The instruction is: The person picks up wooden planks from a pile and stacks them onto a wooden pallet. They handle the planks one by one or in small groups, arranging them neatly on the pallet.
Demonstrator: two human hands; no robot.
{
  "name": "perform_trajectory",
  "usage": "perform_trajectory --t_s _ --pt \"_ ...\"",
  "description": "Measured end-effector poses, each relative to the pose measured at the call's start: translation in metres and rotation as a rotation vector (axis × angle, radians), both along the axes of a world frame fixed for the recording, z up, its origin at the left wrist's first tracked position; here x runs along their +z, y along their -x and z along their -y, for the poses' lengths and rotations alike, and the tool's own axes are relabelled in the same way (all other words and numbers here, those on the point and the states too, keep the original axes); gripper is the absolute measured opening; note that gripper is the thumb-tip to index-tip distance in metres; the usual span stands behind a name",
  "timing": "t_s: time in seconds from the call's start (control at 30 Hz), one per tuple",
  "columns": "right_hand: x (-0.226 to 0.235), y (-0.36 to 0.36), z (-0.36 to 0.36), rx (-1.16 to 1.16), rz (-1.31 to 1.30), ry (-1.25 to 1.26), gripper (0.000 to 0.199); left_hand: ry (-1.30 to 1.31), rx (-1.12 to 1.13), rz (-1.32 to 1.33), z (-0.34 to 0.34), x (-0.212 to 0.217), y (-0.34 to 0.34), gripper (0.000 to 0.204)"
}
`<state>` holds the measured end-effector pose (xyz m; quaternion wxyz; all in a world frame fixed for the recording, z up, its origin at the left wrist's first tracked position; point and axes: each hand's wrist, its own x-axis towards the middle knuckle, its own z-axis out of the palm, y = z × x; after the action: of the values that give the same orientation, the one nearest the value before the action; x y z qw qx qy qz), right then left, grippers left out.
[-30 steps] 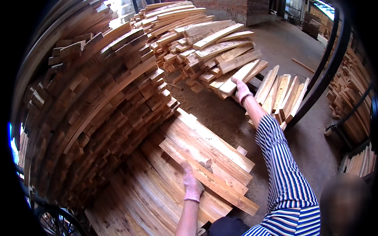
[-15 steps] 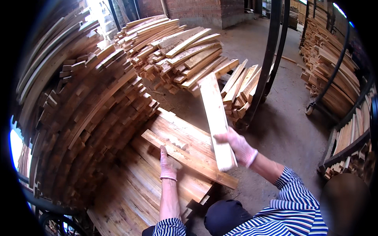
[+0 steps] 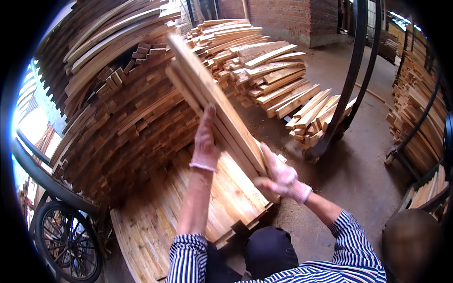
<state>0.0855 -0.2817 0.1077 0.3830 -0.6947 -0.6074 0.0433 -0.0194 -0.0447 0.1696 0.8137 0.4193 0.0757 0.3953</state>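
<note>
The person holds a small bundle of long, flat, pale wooden boards (image 3: 212, 94) with both hands, and the boards are tilted, their far end pointing up and to the left toward the big stack. The left hand (image 3: 205, 141), in a thin pale glove, lies flat against the left side of the bundle, with the fingers stretched upward along the wood; its grip is spread and pressing, not curled around. The right hand (image 3: 279, 175), in the same kind of glove, closes around the lower end of the boards, the fingers wrapped on the edge, so this grip is pinching the bundle from the right side.

Under the hands lies a low pile of flat light-brown planks (image 3: 226, 198), laid side by side on the ground; the lower end of the held boards is just above it. To the left stands a tall, dense stack of darker brown wooden slats (image 3: 118, 118). Behind, near a red brick wall (image 3: 283, 19), there is a loose heap of pale sawn boards (image 3: 264, 66). A curved black metal bar (image 3: 351, 80) rises at the right. At the lower left a black spoked wheel (image 3: 68, 243) is visible.
</note>
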Motion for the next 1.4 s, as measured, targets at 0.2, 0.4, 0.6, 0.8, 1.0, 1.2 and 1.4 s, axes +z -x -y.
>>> perform_trajectory --t_s 0.2,0.4,0.6,0.8,1.0,1.2,1.4 --pt "0.051 0.006 -0.102 0.411 -0.657 -0.415 0.095 -0.349 -0.067 -0.089 0.026 0.084 0.023 0.055" --pt "-0.06 0.04 -0.131 0.269 -0.665 -0.154 0.083 -0.57 -0.047 -0.348 0.005 0.005 0.053 0.059" --pt "-0.059 0.034 -0.146 0.409 -0.662 -0.371 0.094 -0.491 -0.024 -0.226 -0.005 -0.001 0.058 0.054" --pt "0.003 0.074 -0.135 0.464 -0.844 -0.397 0.098 -0.42 0.064 -0.232 -0.016 0.0 0.092 0.061" --pt "0.043 0.085 -0.148 0.498 -0.962 -0.311 0.099 -0.347 0.127 -0.245 -0.013 0.054 0.113 0.073" --pt "0.07 0.03 -0.153 0.405 -0.674 0.217 0.092 -0.317 0.211 -0.515 -0.113 0.071 0.236 0.094" --pt "0.009 -0.024 -0.213 0.222 0.124 0.517 0.083 -0.78 0.242 -1.281 -0.186 -0.032 0.387 0.103"
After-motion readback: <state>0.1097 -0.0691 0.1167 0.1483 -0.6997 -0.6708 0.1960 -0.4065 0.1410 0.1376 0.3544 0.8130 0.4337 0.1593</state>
